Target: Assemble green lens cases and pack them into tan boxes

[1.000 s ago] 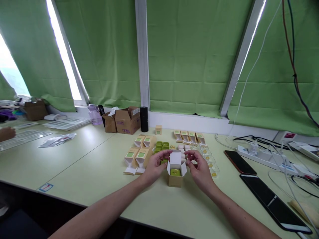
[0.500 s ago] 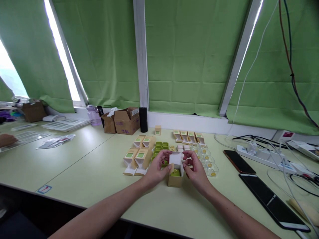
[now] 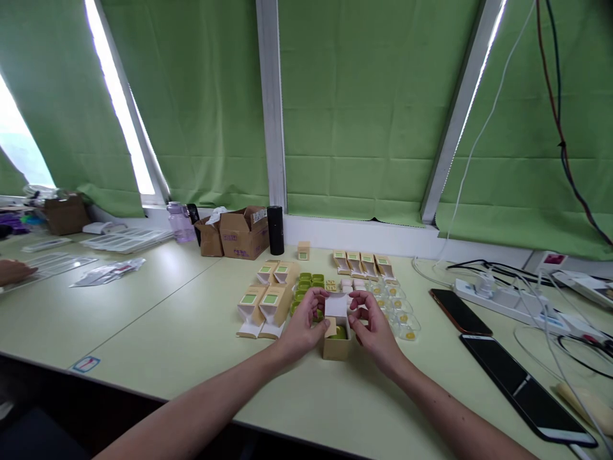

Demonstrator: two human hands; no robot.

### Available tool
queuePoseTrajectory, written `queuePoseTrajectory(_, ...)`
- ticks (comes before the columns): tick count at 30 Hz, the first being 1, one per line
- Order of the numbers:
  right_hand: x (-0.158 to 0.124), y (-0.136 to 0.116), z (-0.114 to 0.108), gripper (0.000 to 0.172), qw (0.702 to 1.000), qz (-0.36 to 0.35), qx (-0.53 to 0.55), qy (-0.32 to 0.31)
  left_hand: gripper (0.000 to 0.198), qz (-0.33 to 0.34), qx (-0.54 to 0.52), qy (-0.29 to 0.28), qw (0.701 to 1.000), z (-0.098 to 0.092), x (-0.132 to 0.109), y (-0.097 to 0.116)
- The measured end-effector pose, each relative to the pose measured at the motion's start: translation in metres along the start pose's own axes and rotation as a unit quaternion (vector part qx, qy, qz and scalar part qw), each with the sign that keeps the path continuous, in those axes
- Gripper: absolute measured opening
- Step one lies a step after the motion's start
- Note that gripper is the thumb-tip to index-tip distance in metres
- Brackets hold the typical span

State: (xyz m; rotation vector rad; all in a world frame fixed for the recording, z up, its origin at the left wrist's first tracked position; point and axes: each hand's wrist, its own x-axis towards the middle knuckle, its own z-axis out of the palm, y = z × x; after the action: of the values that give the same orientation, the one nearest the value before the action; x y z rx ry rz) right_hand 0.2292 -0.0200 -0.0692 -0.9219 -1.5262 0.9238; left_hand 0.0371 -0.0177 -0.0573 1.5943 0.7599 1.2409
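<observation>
On a pale green table [image 3: 158,319] under a window hung with green blinds [image 3: 354,108], a small kraft box [image 3: 336,348] stands upright near the front edge, between both hands. Its white lid flap [image 3: 336,305] stands up, and a green pot [image 3: 340,332] sits inside. The left hand [image 3: 301,326] has its fingers curled close on the box's left side flap. The right hand [image 3: 376,329] pinches the lid flap's right edge between thumb and forefinger. Just left lie unfilled boxes [image 3: 261,310], and behind are loose green pots [image 3: 311,281]. To the right, clear cups [image 3: 405,322] hold something yellow. Brown cartons [image 3: 244,231] stand open by the sill, their contents hidden.
</observation>
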Motion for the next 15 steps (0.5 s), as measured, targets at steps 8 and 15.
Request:
queuePoseTrajectory(8,-0.0016,-0.0006,0.0048,0.039,1.0,0.0,-0.014,-0.008,0.046,0.008,0.01,0.007,1.0,-0.0001,-0.0006,0.0007)
queuePoseTrajectory(15,-0.0024,0.0021,0.0061,0.041,0.999,0.008,-0.035,-0.024,0.046,0.007,0.016,0.007,1.0,0.0009,0.0,-0.0037)
